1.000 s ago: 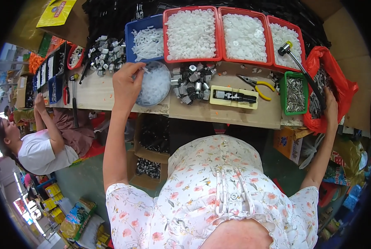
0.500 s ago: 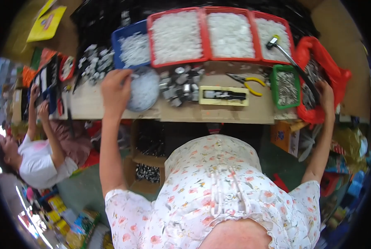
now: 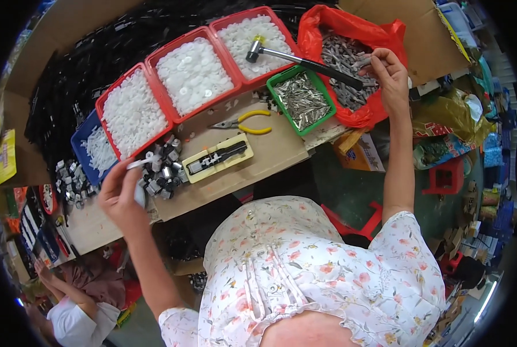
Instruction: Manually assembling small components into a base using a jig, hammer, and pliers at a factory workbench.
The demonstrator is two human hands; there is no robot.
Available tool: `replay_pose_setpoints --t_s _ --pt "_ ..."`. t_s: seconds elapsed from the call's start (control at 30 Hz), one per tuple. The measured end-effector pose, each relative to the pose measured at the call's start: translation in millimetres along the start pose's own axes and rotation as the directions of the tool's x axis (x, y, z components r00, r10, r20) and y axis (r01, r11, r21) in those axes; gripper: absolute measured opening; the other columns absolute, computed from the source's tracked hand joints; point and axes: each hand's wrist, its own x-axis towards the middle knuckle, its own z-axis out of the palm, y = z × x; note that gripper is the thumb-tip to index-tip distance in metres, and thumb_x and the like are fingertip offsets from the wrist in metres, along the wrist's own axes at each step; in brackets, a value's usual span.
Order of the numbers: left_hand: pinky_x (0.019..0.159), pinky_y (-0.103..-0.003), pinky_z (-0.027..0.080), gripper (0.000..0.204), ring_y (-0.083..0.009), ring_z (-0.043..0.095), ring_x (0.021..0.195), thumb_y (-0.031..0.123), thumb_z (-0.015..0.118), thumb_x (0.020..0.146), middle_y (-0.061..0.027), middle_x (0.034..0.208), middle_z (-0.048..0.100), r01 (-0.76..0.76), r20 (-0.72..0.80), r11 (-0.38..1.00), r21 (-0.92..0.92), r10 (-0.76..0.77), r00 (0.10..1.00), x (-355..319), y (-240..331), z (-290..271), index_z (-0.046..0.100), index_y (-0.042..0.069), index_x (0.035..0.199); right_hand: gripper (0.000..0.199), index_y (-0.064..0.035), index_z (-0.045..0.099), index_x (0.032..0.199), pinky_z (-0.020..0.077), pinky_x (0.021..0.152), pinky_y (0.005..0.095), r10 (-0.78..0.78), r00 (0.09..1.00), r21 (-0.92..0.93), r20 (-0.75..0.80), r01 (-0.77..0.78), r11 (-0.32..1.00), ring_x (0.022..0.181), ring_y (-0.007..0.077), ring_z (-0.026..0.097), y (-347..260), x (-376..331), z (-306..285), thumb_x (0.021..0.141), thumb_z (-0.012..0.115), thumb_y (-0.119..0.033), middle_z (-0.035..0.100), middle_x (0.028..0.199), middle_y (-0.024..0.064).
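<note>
Spreading both forearms toward a cardboard-topped bench (image 3: 281, 151). Facing, at its right end, an open red plastic bag (image 3: 355, 117) full of grey parts, and to its left a row of three red trays (image 3: 209, 105) heaped with white plastic pieces. Seeing a blue tray (image 3: 79, 146) of white sticks at the row's left end and a green tray (image 3: 317, 123) of slim metal pieces just beside the bag. Finding a hammer (image 3: 333, 74) laid from the rightmost red tray onto the bag. Having a loose pile (image 3: 166, 169) of metal and black components, a cream fixture (image 3: 226, 166) bearing a black and silver assembly, and yellow-handled pliers (image 3: 231, 124) between the two hands. Hovering with the right hand (image 3: 392, 81) over the bag's mouth, pinching a grey part (image 3: 362, 61) just above the heap. Holding the left hand (image 3: 119, 196) before the leftmost red tray, gripping a small white piece (image 3: 144, 161) between thumb and fingertips, near the pile.
</note>
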Motion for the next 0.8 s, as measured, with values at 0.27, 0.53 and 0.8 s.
replay_pose_setpoints --t_s 0.27,0.53,0.8 --pt "0.072 -0.025 0.052 0.018 -0.0123 0.066 0.076 -0.003 0.07 0.085 -0.0076 0.091 0.073 0.223 0.136 0.896 -0.384 -0.184 0.973 -27.2 -4.6 77.4 0.073 -0.003 0.103 0.016 0.0004 0.058 0.112 0.0555 0.078 0.0295 0.018 0.964 0.31 0.266 -0.103 0.945 0.08 0.018 0.068 -16.5 -62.5 149.0 0.1 0.058 -0.011 0.067 0.101 0.0101" --pt "0.069 -0.024 0.051 0.017 -0.0115 0.066 0.075 -0.001 0.072 0.084 -0.0066 0.09 0.073 0.295 0.176 0.85 -0.437 -0.241 0.954 -29.2 -11.0 78.8 0.074 -0.002 0.101 0.021 0.0022 0.059 0.117 0.0541 0.066 0.0249 0.265 0.792 0.231 0.55 -0.449 0.863 0.076 0.0114 0.065 -21.9 -85.8 193.4 0.097 0.06 -0.005 0.064 0.098 0.0075" --pt "0.071 -0.024 0.053 0.015 -0.009 0.065 0.079 -0.001 0.072 0.086 -0.0059 0.092 0.073 0.332 0.225 0.838 -0.433 -0.256 0.94 -37.9 -10.3 94.3 0.074 -0.002 0.101 0.024 0.006 0.06 0.117 0.0541 0.074 0.023 0.207 0.802 0.187 0.56 -0.367 0.911 0.081 0.0095 0.065 -16.5 -84.3 194.4 0.094 0.065 0.001 0.064 0.105 0.0075"
